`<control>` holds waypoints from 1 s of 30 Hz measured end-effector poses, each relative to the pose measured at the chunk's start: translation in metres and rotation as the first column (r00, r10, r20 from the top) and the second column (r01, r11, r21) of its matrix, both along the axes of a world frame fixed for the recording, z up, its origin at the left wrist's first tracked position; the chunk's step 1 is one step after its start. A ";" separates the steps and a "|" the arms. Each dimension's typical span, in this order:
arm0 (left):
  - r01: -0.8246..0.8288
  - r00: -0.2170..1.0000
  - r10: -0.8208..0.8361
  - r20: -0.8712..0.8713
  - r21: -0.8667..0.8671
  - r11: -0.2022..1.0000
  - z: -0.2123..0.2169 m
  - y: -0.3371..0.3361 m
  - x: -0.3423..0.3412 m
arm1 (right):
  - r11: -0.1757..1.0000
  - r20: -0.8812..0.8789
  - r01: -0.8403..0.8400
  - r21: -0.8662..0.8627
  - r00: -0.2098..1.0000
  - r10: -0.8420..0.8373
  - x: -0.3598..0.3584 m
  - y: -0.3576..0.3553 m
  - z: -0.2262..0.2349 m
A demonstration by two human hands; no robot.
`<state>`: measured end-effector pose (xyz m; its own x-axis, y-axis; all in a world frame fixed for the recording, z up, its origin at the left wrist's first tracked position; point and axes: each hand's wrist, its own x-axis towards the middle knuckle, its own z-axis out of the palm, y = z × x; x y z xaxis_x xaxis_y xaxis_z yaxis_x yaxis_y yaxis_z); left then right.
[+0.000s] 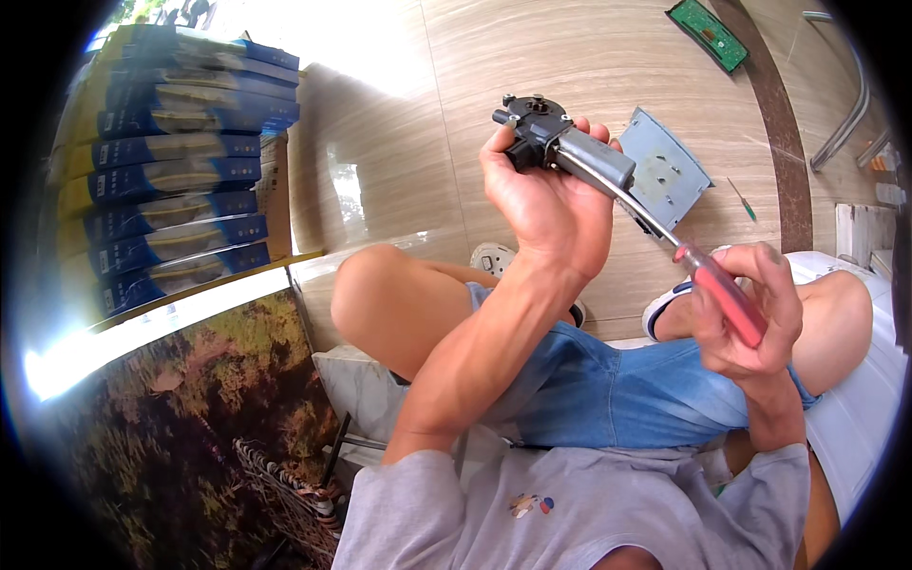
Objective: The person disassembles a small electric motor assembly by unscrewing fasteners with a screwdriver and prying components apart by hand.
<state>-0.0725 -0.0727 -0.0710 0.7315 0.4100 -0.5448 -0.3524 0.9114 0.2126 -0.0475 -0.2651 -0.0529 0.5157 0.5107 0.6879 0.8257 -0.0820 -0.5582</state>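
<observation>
One small motor (560, 144) is held up and worked with one red-handled screwdriver (708, 275).
The motor is gripped by the left hand (546, 204), the screwdriver by the right hand (750, 309); on the floor (399, 142) one grey plate (665, 171), one green circuit board (708, 33) and one small green screwdriver (743, 199) are seen.

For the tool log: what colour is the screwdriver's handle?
Red, on the screwdriver in the right hand; head view.

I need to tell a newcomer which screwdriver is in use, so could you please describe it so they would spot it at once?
Start at the motor gripped in the left hand. The screwdriver runs down from its grey end into the right hand. Its handle is red, unlike the thin green one lying on the floor.
</observation>
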 end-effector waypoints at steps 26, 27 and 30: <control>0.018 1.000 -0.018 -0.016 0.005 1.000 0.001 -0.001 0.000 | 0.973 -0.103 -0.103 -0.207 0.991 0.083 0.001 -0.020 0.020; 0.014 1.000 -0.014 -0.019 0.004 1.000 0.001 -0.001 0.000 | 0.968 -0.082 -0.079 -0.238 0.995 0.061 0.001 -0.025 0.016; 0.009 0.999 -0.009 0.040 -0.009 1.000 -0.001 0.001 -0.002 | 0.988 0.055 -0.026 -0.149 0.998 0.034 0.002 -0.019 0.005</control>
<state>-0.0750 -0.0720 -0.0721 0.7565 0.3988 -0.5184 -0.3525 0.9162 0.1904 -0.0455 -0.2842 -0.0481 0.4609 0.6240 0.6310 0.8590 -0.1352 -0.4938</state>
